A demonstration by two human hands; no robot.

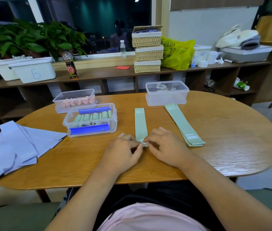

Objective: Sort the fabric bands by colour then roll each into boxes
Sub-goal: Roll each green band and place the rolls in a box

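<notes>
A pale green band (140, 124) lies flat on the round wooden table (223, 130), running away from me. My left hand (124, 151) and my right hand (167, 147) pinch its near end together, where a small fold or roll has formed. A stack of green bands (182, 125) lies to the right. The clear box with blue clips (91, 120) holds several rolled green bands. Behind it a clear box (75, 100) holds pink rolls. Lilac bands (20, 145) lie spread at the left. A third clear box (167, 93) stands at the back right.
A wooden shelf unit (115, 73) behind the table carries white bins, a dark bottle (70, 65), stacked wicker baskets (147, 50) and a yellow-green bag (176, 53). Plants stand by the window at left.
</notes>
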